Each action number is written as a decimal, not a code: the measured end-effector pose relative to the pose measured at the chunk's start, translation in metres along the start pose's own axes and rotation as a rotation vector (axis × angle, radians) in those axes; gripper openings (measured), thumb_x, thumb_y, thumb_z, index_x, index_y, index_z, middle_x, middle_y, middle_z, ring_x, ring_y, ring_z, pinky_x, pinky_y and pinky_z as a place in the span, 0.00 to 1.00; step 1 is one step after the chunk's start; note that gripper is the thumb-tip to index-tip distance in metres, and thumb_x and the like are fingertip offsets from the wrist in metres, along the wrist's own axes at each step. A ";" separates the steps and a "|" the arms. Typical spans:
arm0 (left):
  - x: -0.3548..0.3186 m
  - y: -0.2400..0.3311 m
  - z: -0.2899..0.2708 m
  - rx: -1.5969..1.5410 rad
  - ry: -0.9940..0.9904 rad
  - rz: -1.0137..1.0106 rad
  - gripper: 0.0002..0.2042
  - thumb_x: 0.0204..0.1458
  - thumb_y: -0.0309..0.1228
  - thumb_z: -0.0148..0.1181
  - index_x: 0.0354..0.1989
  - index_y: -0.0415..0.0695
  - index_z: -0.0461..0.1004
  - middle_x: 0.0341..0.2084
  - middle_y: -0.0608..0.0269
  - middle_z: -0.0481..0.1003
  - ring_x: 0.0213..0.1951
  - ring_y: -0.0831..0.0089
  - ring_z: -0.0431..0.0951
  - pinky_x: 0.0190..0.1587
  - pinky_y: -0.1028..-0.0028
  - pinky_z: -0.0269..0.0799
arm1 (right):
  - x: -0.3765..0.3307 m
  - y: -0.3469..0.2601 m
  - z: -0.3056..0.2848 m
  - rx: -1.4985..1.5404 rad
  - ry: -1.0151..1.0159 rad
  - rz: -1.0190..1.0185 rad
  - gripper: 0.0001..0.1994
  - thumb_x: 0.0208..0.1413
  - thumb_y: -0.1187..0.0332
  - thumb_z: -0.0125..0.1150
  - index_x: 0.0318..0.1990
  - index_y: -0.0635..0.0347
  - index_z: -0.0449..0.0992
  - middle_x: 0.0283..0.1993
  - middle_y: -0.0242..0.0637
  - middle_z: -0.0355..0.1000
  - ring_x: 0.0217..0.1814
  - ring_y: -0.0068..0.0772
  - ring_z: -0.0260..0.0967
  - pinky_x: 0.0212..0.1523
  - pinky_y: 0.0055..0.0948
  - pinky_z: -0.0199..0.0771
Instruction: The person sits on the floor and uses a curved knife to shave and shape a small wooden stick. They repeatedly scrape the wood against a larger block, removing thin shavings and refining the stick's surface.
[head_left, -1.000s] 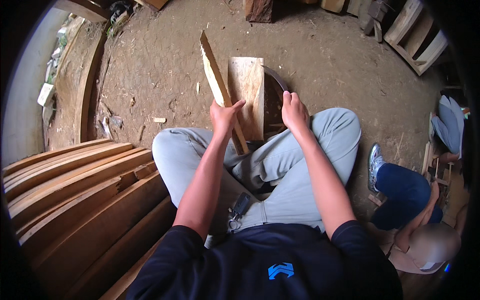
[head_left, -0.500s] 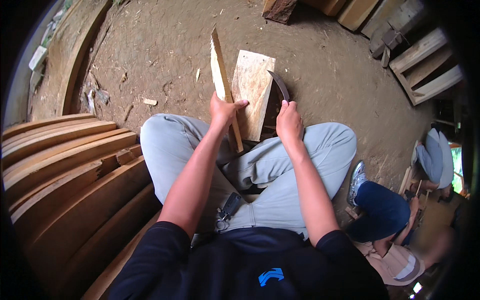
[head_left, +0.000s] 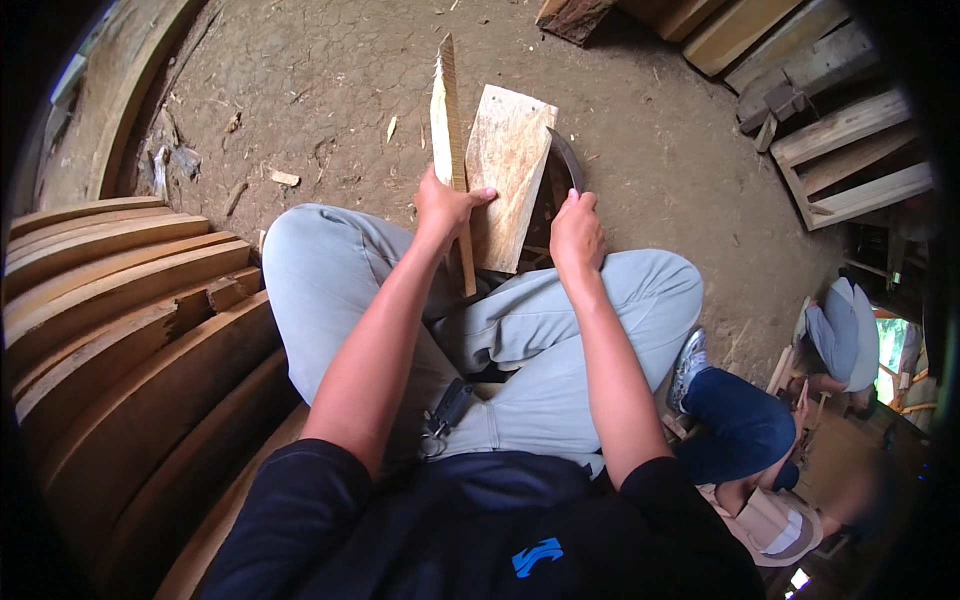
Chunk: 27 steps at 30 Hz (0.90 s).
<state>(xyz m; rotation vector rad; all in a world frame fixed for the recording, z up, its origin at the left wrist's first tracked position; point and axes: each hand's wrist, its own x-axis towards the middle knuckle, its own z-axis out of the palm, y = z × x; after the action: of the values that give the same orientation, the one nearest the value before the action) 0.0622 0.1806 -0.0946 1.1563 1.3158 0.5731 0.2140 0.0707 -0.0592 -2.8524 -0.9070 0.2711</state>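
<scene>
My left hand is closed around a narrow wooden strip with a rough, pale cut edge and a pointed far end. Its thumb reaches right, to the face of a wide wooden board that stands tilted between my knees. In my right hand is the handle of a sickle, its dark curved blade pointing away from me. The blade's tip lies close by the board's upper right edge; whether they touch I cannot tell. My fingers hide most of the handle.
Stacked planks rise at my left side. Wooden frames and thick timber stand at the far right. A person in dark trousers sits close on my right, with another beyond. Wood chips lie on the dirt floor.
The view has shifted slightly. The strip has turned a little more upright, showing more of its right-hand face. Both hands keep their grips, and the sickle stays beside the board.
</scene>
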 end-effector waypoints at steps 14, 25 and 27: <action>0.003 -0.003 -0.003 0.030 -0.047 -0.001 0.32 0.32 0.29 0.81 0.47 0.35 0.71 0.40 0.54 0.79 0.41 0.69 0.79 0.46 0.70 0.75 | 0.001 -0.008 -0.001 0.017 0.007 -0.027 0.19 0.69 0.54 0.37 0.41 0.64 0.64 0.36 0.59 0.75 0.41 0.63 0.74 0.41 0.56 0.73; -0.002 0.004 -0.003 0.028 -0.059 0.001 0.31 0.32 0.28 0.81 0.46 0.35 0.71 0.40 0.55 0.79 0.41 0.70 0.79 0.46 0.70 0.74 | 0.015 -0.014 -0.019 -0.020 0.022 -0.049 0.19 0.68 0.56 0.38 0.40 0.65 0.66 0.35 0.58 0.76 0.39 0.63 0.75 0.40 0.55 0.74; 0.001 0.000 -0.003 0.017 -0.008 0.025 0.31 0.30 0.27 0.81 0.46 0.35 0.72 0.40 0.53 0.80 0.42 0.67 0.80 0.47 0.68 0.75 | -0.002 -0.011 -0.016 -0.029 -0.020 -0.045 0.19 0.68 0.55 0.38 0.41 0.64 0.66 0.35 0.58 0.76 0.40 0.62 0.75 0.40 0.55 0.74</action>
<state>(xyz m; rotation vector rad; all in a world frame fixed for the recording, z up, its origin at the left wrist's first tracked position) 0.0591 0.1823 -0.0946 1.1892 1.3028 0.5761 0.2095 0.0768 -0.0408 -2.8567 -0.9854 0.2847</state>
